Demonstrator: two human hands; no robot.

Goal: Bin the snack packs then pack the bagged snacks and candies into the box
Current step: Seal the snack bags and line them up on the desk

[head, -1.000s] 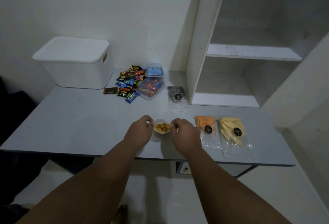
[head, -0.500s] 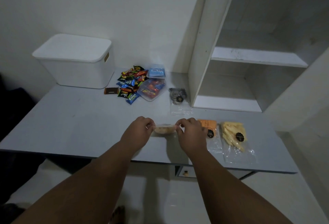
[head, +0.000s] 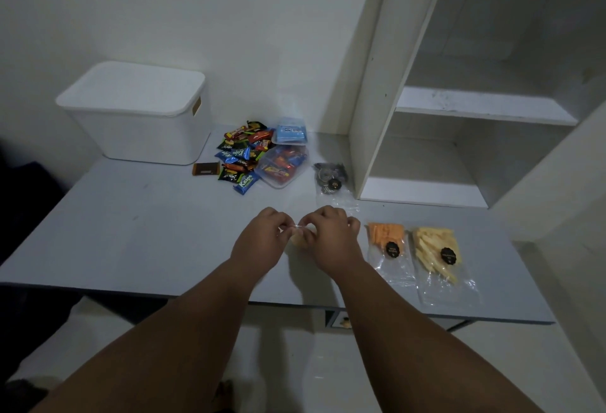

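Observation:
Both hands meet over a small clear bag of yellow snacks [head: 299, 239] at the table's middle front. My left hand [head: 262, 238] and my right hand [head: 331, 235] pinch the bag's top edge between them; most of the bag is hidden behind the fingers. To the right lie a bag of orange snacks [head: 385, 238] and a bag of yellow sticks [head: 437, 253], both flat on the table. A bag of dark round snacks [head: 331, 178] lies further back. A pile of candy packs [head: 241, 158] and a clear tub of candies [head: 282, 166] sit near the lidded white box [head: 137, 114].
A grey table [head: 147, 235] carries everything. White shelving [head: 426, 137] stands on its back right. A blue pack [head: 290, 132] leans by the wall behind the candy tub. A single brown candy [head: 205, 169] lies apart, left of the pile.
My hands have come closer together on the small bag, closing its open mouth to a thin line. The camera has shifted slightly.

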